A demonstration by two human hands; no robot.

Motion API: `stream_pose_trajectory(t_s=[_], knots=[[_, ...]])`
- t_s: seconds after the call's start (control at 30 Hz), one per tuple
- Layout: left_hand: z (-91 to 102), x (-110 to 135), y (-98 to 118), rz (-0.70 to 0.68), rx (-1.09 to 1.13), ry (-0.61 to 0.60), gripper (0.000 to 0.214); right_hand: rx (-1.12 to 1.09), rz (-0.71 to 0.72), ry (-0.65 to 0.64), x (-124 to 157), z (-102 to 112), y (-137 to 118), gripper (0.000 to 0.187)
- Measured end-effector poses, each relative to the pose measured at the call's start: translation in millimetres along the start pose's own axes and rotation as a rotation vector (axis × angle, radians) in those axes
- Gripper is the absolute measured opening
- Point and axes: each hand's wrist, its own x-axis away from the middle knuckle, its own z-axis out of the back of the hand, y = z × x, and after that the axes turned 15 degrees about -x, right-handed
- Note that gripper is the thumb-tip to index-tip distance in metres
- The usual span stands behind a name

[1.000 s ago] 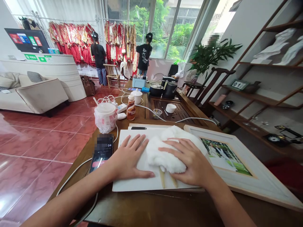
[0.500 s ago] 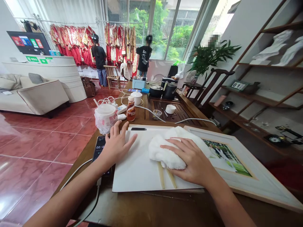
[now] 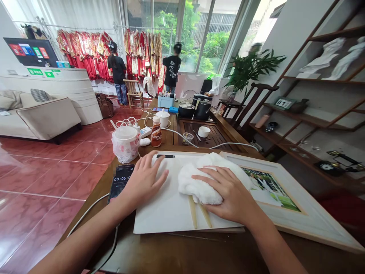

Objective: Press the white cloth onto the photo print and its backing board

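My right hand (image 3: 229, 192) is curled over a fluffy white cloth (image 3: 196, 182), its fingers on top and the thumb at the lower edge. The cloth lies on a white board (image 3: 162, 209). Two pale yellow, tapering strips (image 3: 193, 215) stick out from under the cloth towards me; their other ends are hidden. My left hand (image 3: 148, 180) is open, fingers apart, on the left part of the board. A small black strip (image 3: 165, 156) lies at the board's top edge. A framed photo (image 3: 273, 188) rests to the right, partly behind my right hand.
Left of the board lies a phone (image 3: 120, 179) with a cable. Beyond stand a bagged white cup (image 3: 125, 142), a brown bottle (image 3: 156, 132), a lidded white pot (image 3: 163, 118) and a small white bowl (image 3: 204, 131). Two people (image 3: 116, 70) stand by red garments.
My left hand has lowered onto the board and moved slightly right, uncovering more of the phone. My right hand stays on the cloth. The whole view has shifted a little.
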Motion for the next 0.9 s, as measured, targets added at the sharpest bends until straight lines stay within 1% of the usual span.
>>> stream_pose_trajectory(t_s=[0.07,0.13,0.27,0.37,0.43,0.53,0.6,0.67,0.8,0.83,0.9], knots=[[0.5,3,4,-0.109,0.007,-0.054,0.038,0.001,-0.003,0.001,0,0,0,0.058],[-0.1,5,7,-0.157,0.004,-0.086,0.038,-0.007,0.004,-0.005,0,-2,-4,0.059],[-1.2,6,9,-0.156,-0.027,-0.094,0.039,-0.055,0.076,-0.052,-2,-6,-16,0.064],[-1.3,5,9,-0.152,-0.023,-0.092,0.040,-0.069,0.105,-0.081,-3,-7,-17,0.067],[-1.5,5,8,-0.151,-0.011,-0.091,0.040,-0.049,0.068,-0.067,-2,-5,-10,0.064],[-1.8,5,8,-0.154,-0.003,-0.092,0.041,0.009,-0.021,0.001,0,-1,1,0.057],[-1.7,5,8,-0.152,-0.009,-0.092,0.041,0.025,-0.035,0.021,0,-1,3,0.055],[-1.3,5,8,-0.153,-0.023,-0.092,0.041,0.004,-0.003,-0.004,-1,-3,-3,0.058],[-0.4,5,10,-0.165,-0.058,-0.094,0.041,-0.073,0.109,-0.081,-4,-7,-16,0.065],[-0.2,5,10,-0.165,-0.061,-0.096,0.041,-0.082,0.120,-0.089,-4,-8,-16,0.065],[-0.1,4,9,-0.165,-0.059,-0.101,0.041,-0.073,0.093,-0.080,-3,-6,-11,0.064]])
